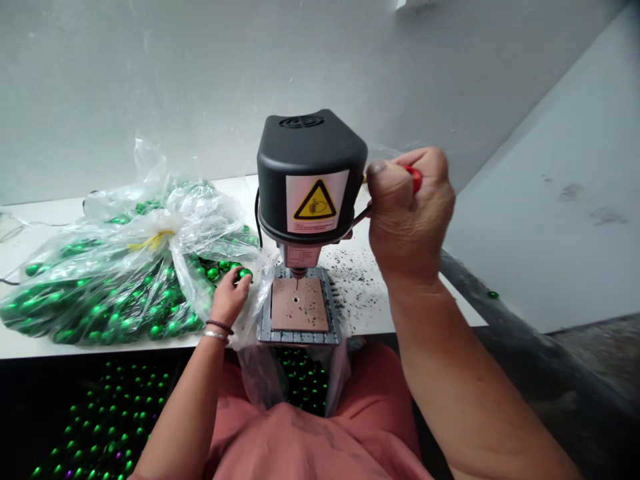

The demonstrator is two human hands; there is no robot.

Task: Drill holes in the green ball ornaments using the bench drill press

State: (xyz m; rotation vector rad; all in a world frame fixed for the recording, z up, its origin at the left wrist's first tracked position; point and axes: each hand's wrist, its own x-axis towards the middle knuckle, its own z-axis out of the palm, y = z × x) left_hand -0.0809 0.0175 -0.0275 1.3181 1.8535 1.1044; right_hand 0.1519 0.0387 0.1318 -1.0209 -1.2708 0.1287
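Observation:
My left hand is at the torn side of a clear plastic bag, with thumb and fingers closed on a shiny green ball. More shiny green balls lie in the opening just beyond the fingertips. My right hand is wrapped round the red knob of a feed lever on a small black bench drill press. Under its chuck, a thin bit points down at a square brown board with a hole in it. No ball sits on the board.
The bulging bag, knotted with a yellow tie, covers the table's left side. Dark shavings litter the white table to the drill's right. Below the edge, many green balls fill the dark space. A stray ball lies at right.

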